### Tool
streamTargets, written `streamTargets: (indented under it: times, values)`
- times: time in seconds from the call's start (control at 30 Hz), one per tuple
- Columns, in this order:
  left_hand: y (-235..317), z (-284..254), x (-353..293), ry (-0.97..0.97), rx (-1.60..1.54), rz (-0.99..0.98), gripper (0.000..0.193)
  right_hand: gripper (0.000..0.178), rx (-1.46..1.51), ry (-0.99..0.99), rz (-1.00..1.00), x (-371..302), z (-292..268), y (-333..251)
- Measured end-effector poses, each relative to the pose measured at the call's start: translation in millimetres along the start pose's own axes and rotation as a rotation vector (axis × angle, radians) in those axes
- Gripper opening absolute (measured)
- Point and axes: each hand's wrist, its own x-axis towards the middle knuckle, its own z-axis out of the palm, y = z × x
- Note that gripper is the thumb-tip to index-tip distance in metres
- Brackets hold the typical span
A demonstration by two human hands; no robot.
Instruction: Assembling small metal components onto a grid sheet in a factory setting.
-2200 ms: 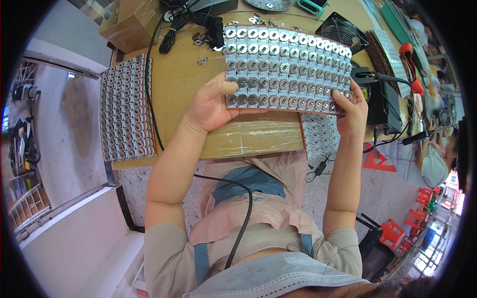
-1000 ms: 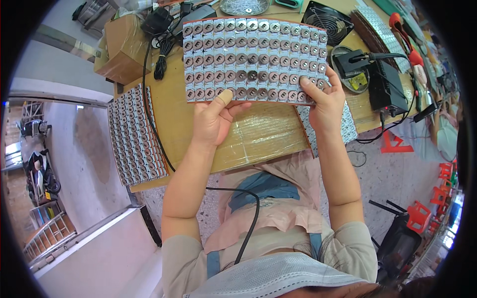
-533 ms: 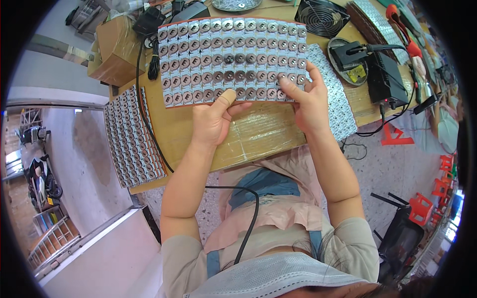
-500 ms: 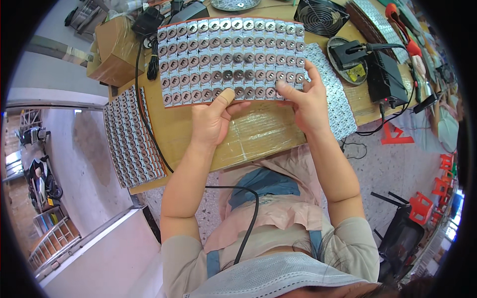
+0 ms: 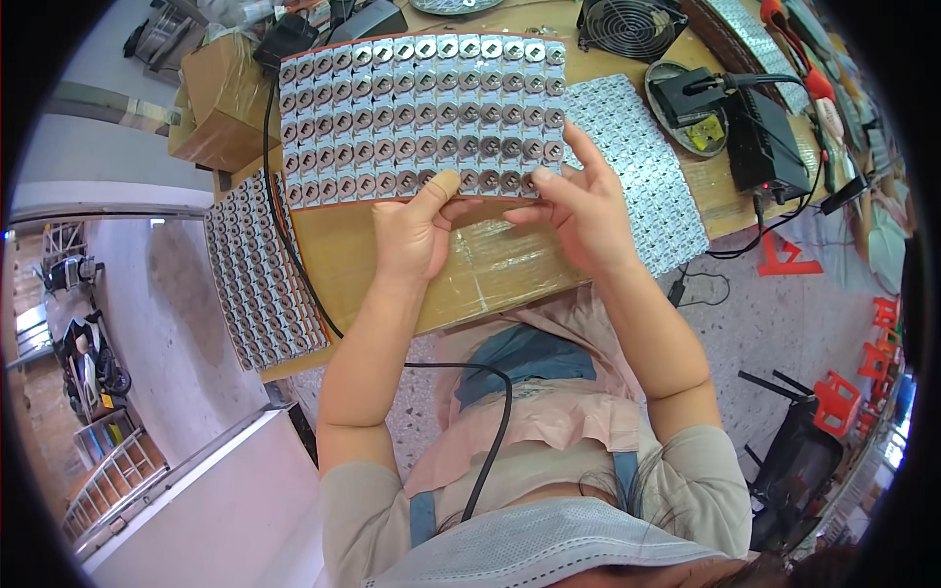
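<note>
Table [image 5: 338, 245]: yellow-brown, under the grip.
Held panel [image 5: 421, 118]: rows of round metal discs; raised over table, just beyond left thumb.
Second panel [image 5: 627, 147]: on table, beyond and right of right hand.
Panel stack [image 5: 260, 284]: on table, left of grip.
Left hand [image 5: 412, 230]: gripping held panel's near edge, thumb on top.
Right hand [image 5: 593, 216]: thumb tip at near right corner, fingers spread; cannot tell if gripping.

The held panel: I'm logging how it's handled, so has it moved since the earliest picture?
Yes. Judged against the black fan, the held panel has shifted to the person's left, away from it.
</note>
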Motion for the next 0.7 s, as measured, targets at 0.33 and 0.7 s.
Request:
streamTargets:
  times: [0.33, 0.7]
  values:
    - [0, 15, -5, -0.028, -0.066, 0.026, 0.035, 0.064, 0.024, -0.092, 0.021, 0, -6, 0]
    - [-5, 8, -4, -0.021, 0.095, 0.037, 0.031, 0.066, 0.274, -0.112, 0.114, -1, -6, -6]
